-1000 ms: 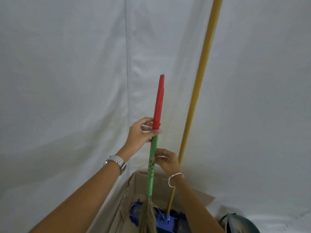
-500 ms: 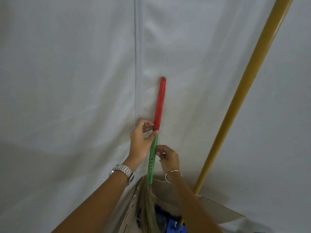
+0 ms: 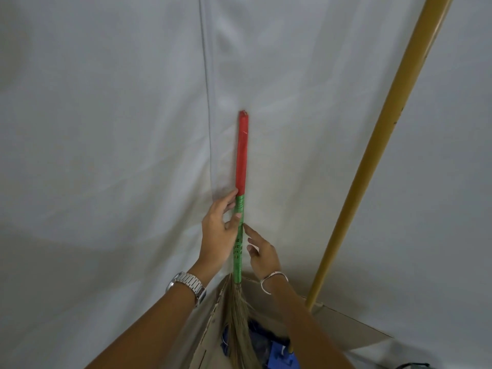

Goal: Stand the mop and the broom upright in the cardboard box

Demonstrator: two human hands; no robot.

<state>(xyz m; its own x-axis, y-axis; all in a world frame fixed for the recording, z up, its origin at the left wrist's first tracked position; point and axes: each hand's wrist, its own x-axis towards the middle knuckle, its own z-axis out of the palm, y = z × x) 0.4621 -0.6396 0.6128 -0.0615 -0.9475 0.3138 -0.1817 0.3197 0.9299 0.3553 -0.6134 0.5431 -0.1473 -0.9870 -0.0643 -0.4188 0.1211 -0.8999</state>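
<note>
The broom (image 3: 242,155) stands upright with its red and green handle against the white sheet. Its straw bristles reach down into the cardboard box (image 3: 346,326). My left hand (image 3: 217,235) holds the green part loosely, thumb on the front and fingers stretched along its left side. My right hand (image 3: 263,255) is open just right of the handle, its index fingertip almost touching it. The mop (image 3: 372,161) leans to the right on its long yellow handle. Its blue head (image 3: 282,355) sits inside the box.
A white sheet (image 3: 106,129) with a vertical seam covers the wall behind and the floor around the box. A box flap sticks out to the right. A dark rounded object (image 3: 412,366) shows at the bottom right edge.
The broom has gone from tilted to upright against the sheet. My right hand has let go of the green handle and spread its fingers. My left hand's grip has loosened and slid lower.
</note>
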